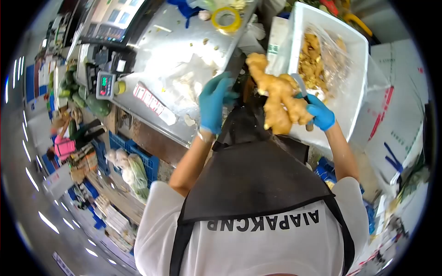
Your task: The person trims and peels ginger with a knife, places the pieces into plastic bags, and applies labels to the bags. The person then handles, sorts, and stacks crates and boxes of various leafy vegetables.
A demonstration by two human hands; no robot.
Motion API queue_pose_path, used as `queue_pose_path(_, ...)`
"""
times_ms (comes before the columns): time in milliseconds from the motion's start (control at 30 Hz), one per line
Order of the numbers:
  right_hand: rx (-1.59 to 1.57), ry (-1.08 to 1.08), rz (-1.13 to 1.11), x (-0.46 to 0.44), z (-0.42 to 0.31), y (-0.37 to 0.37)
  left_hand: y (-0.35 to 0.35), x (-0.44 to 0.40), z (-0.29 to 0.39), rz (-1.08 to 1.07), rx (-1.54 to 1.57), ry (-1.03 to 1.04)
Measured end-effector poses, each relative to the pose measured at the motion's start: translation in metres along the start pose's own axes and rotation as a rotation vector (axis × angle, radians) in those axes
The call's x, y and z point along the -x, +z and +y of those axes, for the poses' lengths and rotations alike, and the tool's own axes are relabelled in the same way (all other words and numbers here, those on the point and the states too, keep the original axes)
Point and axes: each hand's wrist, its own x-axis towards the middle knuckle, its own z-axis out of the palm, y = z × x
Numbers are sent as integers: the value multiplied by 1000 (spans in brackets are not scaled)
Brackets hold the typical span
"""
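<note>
My left hand (215,102), in a blue glove, is at the edge of the metal table. Its fingers are apart, slightly blurred, and hold nothing. My gloved right hand (321,113) is closed around the handle of a small knife (299,84), whose curved blade points up and away from me. A large, knobbly piece of ginger root (277,99) is in front of my apron, between both hands and nearer the right. The knife and right fingertips overlap its right side; I cannot tell how firmly they hold it.
A white foam box (362,69) holds ginger pieces (312,60) and clear plastic. On the metal table (159,53) are yellow tape (226,20), a printed strip (154,104) and scraps. A digital scale (105,85) and a blue crate (149,161) are left. A person in pink (64,146) is farther off.
</note>
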Motion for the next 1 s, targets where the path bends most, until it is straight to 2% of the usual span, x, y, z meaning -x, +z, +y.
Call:
queue_pose_path(33,-113,-3,125,-2,2,9,-29,3,-24,302,-175,249)
queue_pose_path(67,-108,41,100,-9,5,9,-53,6,-40,588,-450,516)
queue_pose_path(100,-103,88,80,-14,10,7,-77,5,-46,792,-688,695)
queue_pose_path(167,-60,181,-34,-26,8,15,-105,-6,-45,936,-822,521)
queue_pose_path(233,11,265,-220,-59,-3,36,-138,-52,-80,936,-811,438)
queue_pose_path(300,148,218,-374,-93,-11,81,-180,-91,-100,649,-443,133)
queue_pose_path(367,2,414,-456,-117,5,118,-177,-85,-99,672,-282,346)
queue_pose_path(433,-33,442,-540,-131,-2,152,-168,-45,-76,663,-380,384)
queue_pose_path(467,-56,462,-503,-145,3,159,-164,-27,-72,624,-135,307)
queue_pose_path(500,-82,478,-457,-160,15,164,-159,-8,-71,664,-145,369)
queue_pose_path(533,-166,382,-371,-180,40,180,-170,4,-89,665,-204,357)
queue_pose_path(567,-241,282,-269,-203,58,195,-161,22,-89,668,-404,373)
queue_pose_path(600,-95,298,-183,-221,60,201,-143,37,-85,528,-118,239)
queue_pose_path(633,-147,130,-156,-245,86,211,-130,42,-101,456,-6,283)
queue_pose_path(667,88,417,-138,-247,62,209,-126,38,-115,383,-133,325)
queue_pose_path(700,-50,127,-118,-258,83,220,-128,29,-123,319,-261,377)
queue_pose_path(733,140,229,-83,-233,44,226,-134,17,-123,308,-339,294)
queue_pose_path(767,277,170,-177,-240,62,224,-147,0,-137,336,-177,338)
queue_pose_path(833,565,38,-169,-189,19,205,-149,-5,-99,392,-177,140)
queue_pose_path(900,375,-221,67,-140,-1,162,-166,-9,-93,374,-215,171)
queue_pose_path(933,285,-291,239,-140,18,126,-179,-12,-100,383,-187,191)
queue_pose_path(967,138,-316,408,-118,-1,96,-195,-16,-106,425,-265,156)
queue_pose_path(1000,166,-249,629,-102,-4,51,-186,-13,-101,533,-455,238)
